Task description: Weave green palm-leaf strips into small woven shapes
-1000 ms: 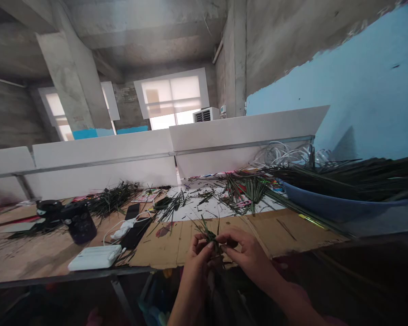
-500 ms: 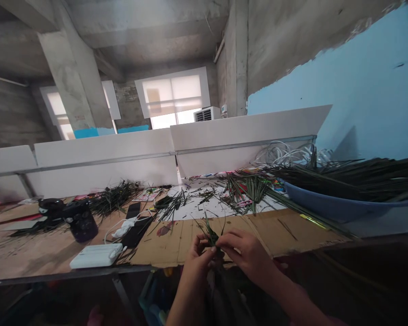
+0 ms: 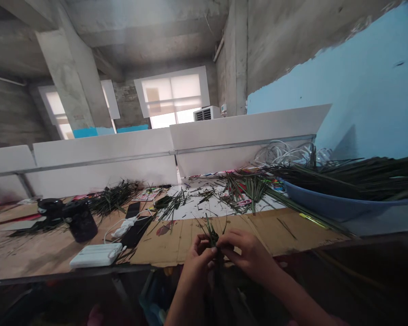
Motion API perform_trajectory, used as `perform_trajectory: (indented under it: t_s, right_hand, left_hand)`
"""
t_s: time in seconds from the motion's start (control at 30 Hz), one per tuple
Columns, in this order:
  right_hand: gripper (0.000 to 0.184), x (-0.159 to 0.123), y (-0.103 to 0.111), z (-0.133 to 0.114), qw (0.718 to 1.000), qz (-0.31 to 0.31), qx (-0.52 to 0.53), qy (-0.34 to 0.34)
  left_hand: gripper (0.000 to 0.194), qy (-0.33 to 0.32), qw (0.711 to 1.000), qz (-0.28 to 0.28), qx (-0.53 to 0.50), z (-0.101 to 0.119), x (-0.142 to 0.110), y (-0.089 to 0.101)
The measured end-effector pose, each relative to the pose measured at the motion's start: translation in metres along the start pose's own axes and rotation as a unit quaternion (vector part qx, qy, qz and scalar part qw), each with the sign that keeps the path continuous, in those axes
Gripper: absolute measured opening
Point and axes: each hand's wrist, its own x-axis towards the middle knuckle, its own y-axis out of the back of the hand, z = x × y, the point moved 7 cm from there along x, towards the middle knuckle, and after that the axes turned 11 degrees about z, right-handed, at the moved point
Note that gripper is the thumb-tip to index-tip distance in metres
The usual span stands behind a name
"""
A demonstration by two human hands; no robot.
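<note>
Brown flattened cardboard (image 3: 180, 244) covers part of our pinkish-brown bench (image 3: 23, 258). At six o'clock, our left hand (image 3: 197, 254) wraps its fingers round a dark-green bundle of leaf strips (image 3: 213, 234); our right hand (image 3: 244, 250) pinches narrow at its side. We judge it partway: centre gathered, tips loose. Cut green strips (image 3: 254, 189) lie at one o'clock; long leaves (image 3: 370, 179) in the blue basin (image 3: 329, 206), two o'clock, look unworked.

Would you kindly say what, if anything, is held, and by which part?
Green strips: the left hand holds them below their upturned tips; whether the right hand grips any is unclear.
</note>
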Motion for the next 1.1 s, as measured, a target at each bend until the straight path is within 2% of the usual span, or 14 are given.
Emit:
perform_trajectory:
  t_s: [0.23, 0.47, 0.6, 0.7, 0.83, 0.97, 1.0, 1.1]
  right_hand:
    - [0.014, -0.001, 0.000, 0.002, 1.000, 0.016, 0.001, -0.006]
    - [0.007, -0.004, -0.006, 0.018, 0.983, 0.067, 0.077, -0.153]
    - [0.006, -0.006, -0.007, 0.022, 0.974, 0.117, 0.087, -0.175]
    - [0.009, -0.008, -0.007, 0.030, 0.956, 0.164, 0.127, -0.208]
    - [0.016, -0.009, -0.007, 0.043, 0.933, 0.216, 0.159, -0.240]
    - [0.017, -0.007, -0.005, 0.057, 0.926, 0.242, 0.141, -0.254]
    - [0.021, -0.008, -0.003, 0.059, 0.926, 0.245, 0.128, -0.257]
    - [0.047, -0.010, 0.005, 0.056, 0.935, 0.262, 0.061, -0.230]
  left_hand:
    - [0.046, 0.004, 1.000, 0.000, 0.002, 0.002, -0.003, -0.003]
    - [0.046, 0.004, 1.000, -0.020, 0.003, 0.001, -0.005, -0.008]
    - [0.044, -0.008, 1.000, -0.022, 0.017, -0.001, -0.003, -0.008]
    - [0.043, -0.022, 0.999, -0.025, 0.026, 0.000, -0.003, -0.008]
    - [0.040, -0.040, 0.997, -0.051, 0.039, 0.005, -0.007, -0.011]
    - [0.042, -0.043, 0.996, -0.057, 0.057, 0.006, -0.008, -0.012]
    - [0.043, -0.049, 0.995, -0.052, 0.065, 0.005, -0.007, -0.011]
    - [0.049, -0.061, 0.993, -0.046, 0.085, 0.004, -0.004, -0.009]
